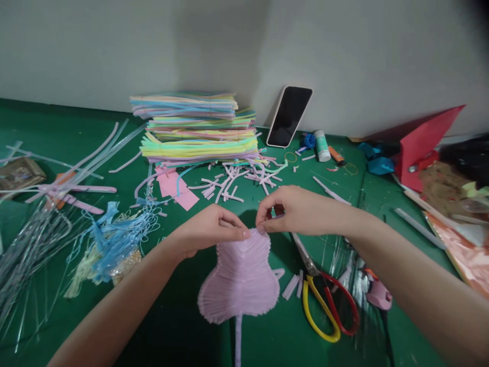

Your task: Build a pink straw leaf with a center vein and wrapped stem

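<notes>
A lilac craft piece, shaped like a violin body and made of rows of pipe cleaners, lies in front of me with a lilac stem running down from it. My left hand pinches its top edge between thumb and fingers. Close beside, my right hand has thumb and index finger closed at the top right corner of the same piece. Whatever small bit sits between those fingertips is hidden. Scissors with one yellow and one red handle rest to the right, near several short lilac offcuts.
Bundled coloured pipe cleaners are stacked at the back, with lilac cuttings before them. A phone leans on the wall. Blue tassels and clear strips lie left. A pink glue gun and red card are right.
</notes>
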